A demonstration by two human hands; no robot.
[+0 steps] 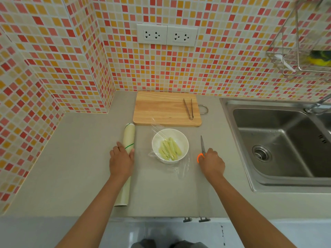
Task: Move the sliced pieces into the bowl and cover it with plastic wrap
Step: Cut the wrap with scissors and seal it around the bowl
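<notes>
A white bowl (170, 145) stands on the grey counter and holds several pale green sliced pieces (170, 149). A loose sheet of plastic wrap (182, 166) lies over the bowl and spills onto the counter at its front right. To the left lies the plastic wrap roll (126, 163), and my left hand (121, 161) rests on top of it, fingers curled over it. Right of the bowl, my right hand (212, 162) grips the orange handles of the scissors (203, 146), whose blades point away from me and lie on the counter.
A wooden cutting board (161, 109) lies behind the bowl with metal tongs (189, 109) on its right side. A steel sink (279, 140) fills the right. The tiled wall carries sockets (167, 34), and a wire rack (304, 51) hangs upper right.
</notes>
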